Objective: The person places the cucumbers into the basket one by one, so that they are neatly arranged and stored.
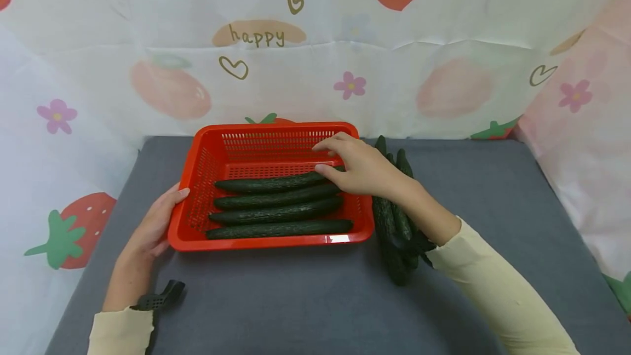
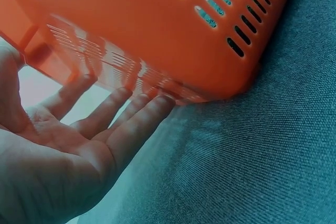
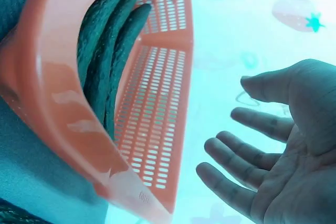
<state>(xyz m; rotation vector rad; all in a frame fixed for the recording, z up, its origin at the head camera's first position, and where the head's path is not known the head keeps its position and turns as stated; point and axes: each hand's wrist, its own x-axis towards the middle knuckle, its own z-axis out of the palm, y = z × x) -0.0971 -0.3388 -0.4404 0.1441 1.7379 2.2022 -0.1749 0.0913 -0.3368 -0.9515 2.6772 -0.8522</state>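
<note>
Fingers (image 3: pixel 239 161) of right hand (image 1: pixel 357 166) loosely spread above right end of red basket (image 1: pixel 271 244), nothing held. Basket's left end gripped by left hand (image 1: pixel 155 223), thumb at rim, fingers against outer wall. Inside basket, four cucumbers (image 1: pixel 276 229) laid side by side; more cucumbers (image 1: pixel 386 221) bunched on table (image 1: pixel 276 300), just beside basket's right end. Cucumbers judged firm, fairly light, bumpy-skinned, liable to snap if bent; best grasped round middle. Basket likely stiff, best held by rim.
</note>
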